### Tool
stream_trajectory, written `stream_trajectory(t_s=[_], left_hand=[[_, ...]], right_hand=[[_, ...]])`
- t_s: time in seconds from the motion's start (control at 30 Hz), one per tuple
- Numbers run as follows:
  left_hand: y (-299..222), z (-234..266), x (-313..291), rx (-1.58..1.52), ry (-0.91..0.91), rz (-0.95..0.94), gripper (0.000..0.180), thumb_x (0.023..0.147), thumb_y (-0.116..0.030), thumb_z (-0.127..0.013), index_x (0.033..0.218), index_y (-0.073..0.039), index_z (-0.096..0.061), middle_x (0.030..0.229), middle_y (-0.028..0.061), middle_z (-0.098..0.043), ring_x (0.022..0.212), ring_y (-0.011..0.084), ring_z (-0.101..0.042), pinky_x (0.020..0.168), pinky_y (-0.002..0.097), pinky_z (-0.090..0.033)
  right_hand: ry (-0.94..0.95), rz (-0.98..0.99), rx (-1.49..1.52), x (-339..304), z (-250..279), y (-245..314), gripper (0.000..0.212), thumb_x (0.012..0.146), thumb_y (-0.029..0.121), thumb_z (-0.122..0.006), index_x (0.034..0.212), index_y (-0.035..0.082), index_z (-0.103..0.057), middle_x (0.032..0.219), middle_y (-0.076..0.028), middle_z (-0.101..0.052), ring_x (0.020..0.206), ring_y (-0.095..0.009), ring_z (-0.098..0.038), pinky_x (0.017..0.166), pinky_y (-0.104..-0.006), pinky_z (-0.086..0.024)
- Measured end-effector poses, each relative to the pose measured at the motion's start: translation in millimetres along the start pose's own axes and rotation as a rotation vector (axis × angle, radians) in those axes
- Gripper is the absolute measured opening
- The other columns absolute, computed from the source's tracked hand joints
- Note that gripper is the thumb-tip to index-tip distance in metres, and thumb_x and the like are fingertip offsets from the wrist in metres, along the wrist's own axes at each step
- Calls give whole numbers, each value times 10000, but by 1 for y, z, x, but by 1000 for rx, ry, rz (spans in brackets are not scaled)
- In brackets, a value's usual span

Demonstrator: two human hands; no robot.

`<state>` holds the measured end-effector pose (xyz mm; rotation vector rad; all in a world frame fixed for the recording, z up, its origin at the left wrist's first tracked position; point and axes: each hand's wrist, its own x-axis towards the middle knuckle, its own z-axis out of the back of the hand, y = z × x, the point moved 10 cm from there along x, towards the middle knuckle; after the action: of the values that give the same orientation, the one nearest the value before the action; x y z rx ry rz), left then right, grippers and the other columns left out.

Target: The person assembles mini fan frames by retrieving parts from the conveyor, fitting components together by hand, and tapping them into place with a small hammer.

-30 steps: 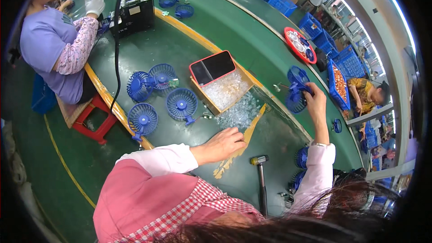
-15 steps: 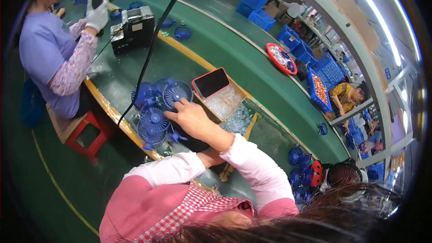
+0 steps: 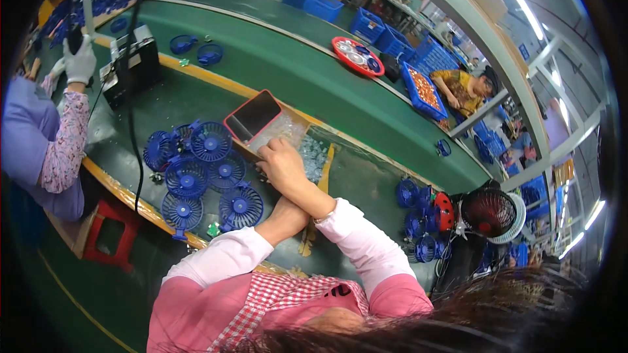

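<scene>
My right hand point(image 3: 282, 165) reaches over the near edge of an open box point(image 3: 299, 119) of small clear pieces, fingers bent down among them; whatever they grip is hidden. Leaning on that box is a phone point(image 3: 257, 116) with a red rim. My left hand point(image 3: 286, 219) passes beneath my right wrist, so its fingers are hidden. Left of my hands lie several blue fan guards with blades, including one near my left wrist point(image 3: 241, 207) and another at the back point(image 3: 210, 140). A small green circuit board point(image 3: 213, 229) is beside them.
Loose clear pieces point(image 3: 314, 157) lie right of the box. More blue fan parts point(image 3: 413, 222) and a black fan point(image 3: 485, 212) stand at right. Beyond runs a green belt point(image 3: 301, 68). A black cable point(image 3: 134, 124) hangs at left, near a co-worker's gloved hand point(image 3: 80, 62).
My right hand has left the fan guards and moved right to the box of clear pieces. The view has shifted, so the bench and co-worker appear farther left.
</scene>
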<state>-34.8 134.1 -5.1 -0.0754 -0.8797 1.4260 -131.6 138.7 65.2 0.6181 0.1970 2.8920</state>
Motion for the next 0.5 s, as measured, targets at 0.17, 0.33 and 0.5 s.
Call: stream_trajectory(t_s=[0.17, 0.33, 0.5], left_hand=[[10, 2, 1, -81, -17, 96, 284, 777, -173, -579, 1018, -24, -600, 1015, 195, -606, 991, 353, -560, 827, 459, -427], [4, 11, -1, -48, -13, 73, 321, 748, -114, -611, 1051, -7, -593, 1030, 218, -600, 1005, 395, -547, 851, 467, -425], [-3, 17, 2, -103, -65, 51, 368, 750, -80, -600, 1108, 2, -573, 1096, 230, -581, 1058, 409, -524, 910, 471, -405]], right_hand=[[-22, 74, 97, 5, -5, 2, 119, 687, 109, -679, 789, 57, -645, 859, -99, -575, 888, -301, -541, 763, -408, -468], [-59, 54, 143, 11, -4, -8, 104, 688, 109, -678, 778, 68, -647, 836, -98, -573, 884, -302, -544, 764, -413, -467], [-22, 49, 154, 19, -11, -14, 143, 690, 131, -699, 779, 58, -613, 843, -111, -565, 879, -327, -560, 725, -434, -473]])
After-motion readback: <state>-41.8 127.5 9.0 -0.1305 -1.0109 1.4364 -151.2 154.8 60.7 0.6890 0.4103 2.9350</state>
